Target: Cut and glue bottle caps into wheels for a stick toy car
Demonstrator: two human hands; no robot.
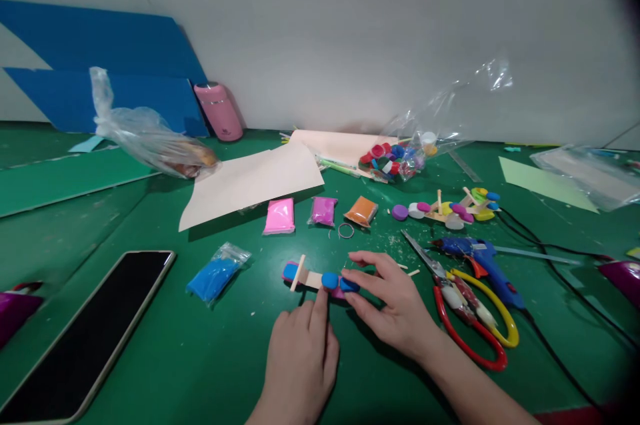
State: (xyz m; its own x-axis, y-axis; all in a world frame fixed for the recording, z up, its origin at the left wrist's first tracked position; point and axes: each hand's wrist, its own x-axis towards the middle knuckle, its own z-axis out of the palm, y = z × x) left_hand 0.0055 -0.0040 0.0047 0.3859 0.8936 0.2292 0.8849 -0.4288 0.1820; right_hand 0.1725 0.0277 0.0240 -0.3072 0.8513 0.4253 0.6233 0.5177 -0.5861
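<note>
A small craft piece of pale wooden sticks (313,279) lies on the green table, with blue and pink-purple clay or caps at both ends. My left hand (303,351) comes from below, its index fingertip touching the blue round piece (330,280) near the middle; the other fingers are curled. On the right, my right hand (387,301) has its thumb and fingers around the blue piece at the right end (349,285). Just behind are pink (279,216), purple (323,211) and orange (361,211) clay packets and a small ring (345,231).
Scissors (437,268) and a blue glue gun (480,261) with its cord lie at the right. A second craft piece (450,210) stands behind them. On the left are a phone (85,338) and a blue clay bag (217,273); farther back, a pink bottle (220,113).
</note>
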